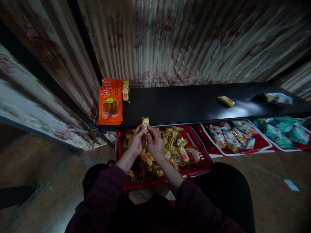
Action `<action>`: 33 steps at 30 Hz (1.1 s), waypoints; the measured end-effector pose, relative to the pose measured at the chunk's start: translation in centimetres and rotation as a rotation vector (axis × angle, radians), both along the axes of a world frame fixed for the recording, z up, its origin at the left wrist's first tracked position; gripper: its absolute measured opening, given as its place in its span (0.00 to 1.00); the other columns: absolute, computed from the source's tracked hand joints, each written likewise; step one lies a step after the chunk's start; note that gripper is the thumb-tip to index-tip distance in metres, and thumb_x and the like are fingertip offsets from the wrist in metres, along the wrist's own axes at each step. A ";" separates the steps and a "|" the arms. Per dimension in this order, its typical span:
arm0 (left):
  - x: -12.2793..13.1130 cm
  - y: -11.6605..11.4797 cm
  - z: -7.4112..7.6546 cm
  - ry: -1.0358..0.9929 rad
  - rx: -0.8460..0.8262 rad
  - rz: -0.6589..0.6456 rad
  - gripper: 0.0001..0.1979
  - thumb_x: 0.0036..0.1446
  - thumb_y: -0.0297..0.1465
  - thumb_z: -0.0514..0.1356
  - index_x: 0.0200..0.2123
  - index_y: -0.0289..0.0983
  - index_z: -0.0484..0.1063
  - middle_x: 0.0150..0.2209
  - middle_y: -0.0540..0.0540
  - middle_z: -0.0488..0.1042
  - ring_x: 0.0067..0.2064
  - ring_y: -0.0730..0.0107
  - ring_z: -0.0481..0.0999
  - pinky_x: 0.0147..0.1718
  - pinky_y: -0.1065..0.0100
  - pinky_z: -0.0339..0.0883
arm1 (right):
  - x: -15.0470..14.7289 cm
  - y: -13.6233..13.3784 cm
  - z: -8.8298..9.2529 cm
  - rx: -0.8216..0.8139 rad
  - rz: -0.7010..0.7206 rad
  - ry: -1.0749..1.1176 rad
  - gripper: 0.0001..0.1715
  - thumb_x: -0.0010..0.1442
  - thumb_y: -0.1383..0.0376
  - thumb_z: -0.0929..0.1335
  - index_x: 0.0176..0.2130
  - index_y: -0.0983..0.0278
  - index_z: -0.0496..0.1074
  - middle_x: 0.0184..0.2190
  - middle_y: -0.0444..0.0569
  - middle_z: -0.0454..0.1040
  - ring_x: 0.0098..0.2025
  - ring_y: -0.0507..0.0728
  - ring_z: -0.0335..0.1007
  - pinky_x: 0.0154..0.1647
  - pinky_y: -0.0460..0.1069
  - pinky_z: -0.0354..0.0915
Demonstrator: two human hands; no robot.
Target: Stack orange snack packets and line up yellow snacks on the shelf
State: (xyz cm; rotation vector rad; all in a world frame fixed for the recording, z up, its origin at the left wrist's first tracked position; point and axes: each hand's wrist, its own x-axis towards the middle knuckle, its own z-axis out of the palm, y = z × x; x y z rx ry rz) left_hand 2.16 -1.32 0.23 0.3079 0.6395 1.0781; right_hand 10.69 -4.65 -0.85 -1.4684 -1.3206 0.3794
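Between the fingertips of my left hand (137, 142) and my right hand (155, 142) is a small cake in a clear wrapper (145, 122), held upright at the front edge of the black shelf (167, 105). Both hands are closed on it from either side. Below them a red basket (207, 161) is filled with several wrapped cakes and snacks. On the shelf's left end lie stacked orange snack packets (110, 105), with a short row of wrapped cakes (125, 94) beside them.
Farther right on the shelf lie a single wrapped cake (226, 101) and a white packet (278, 98). Beneath stand a basket of white-and-red packets (234, 136) and one of teal packets (284, 132). A dark metal post (86, 42) rises at the left, before a patterned curtain (175, 42).
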 end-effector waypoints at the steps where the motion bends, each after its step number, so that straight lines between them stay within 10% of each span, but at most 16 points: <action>1: 0.0 0.0 0.0 0.012 0.004 0.005 0.17 0.48 0.28 0.65 0.43 0.39 0.71 0.41 0.49 0.76 0.43 0.72 0.74 0.44 0.73 0.64 | -0.1 0.0 0.1 -0.004 0.000 0.003 0.18 0.60 0.65 0.61 0.48 0.64 0.71 0.49 0.55 0.73 0.53 0.59 0.67 0.57 0.59 0.62; 33: 0.0 -1.0 -0.3 0.675 0.555 0.230 0.14 0.58 0.36 0.57 0.46 0.42 0.73 0.50 0.44 0.70 0.55 0.62 0.65 0.59 0.63 0.52 | -0.7 0.5 1.3 -0.190 0.088 0.413 0.27 0.59 0.55 0.64 0.55 0.63 0.67 0.46 0.51 0.76 0.46 0.58 0.72 0.53 0.55 0.65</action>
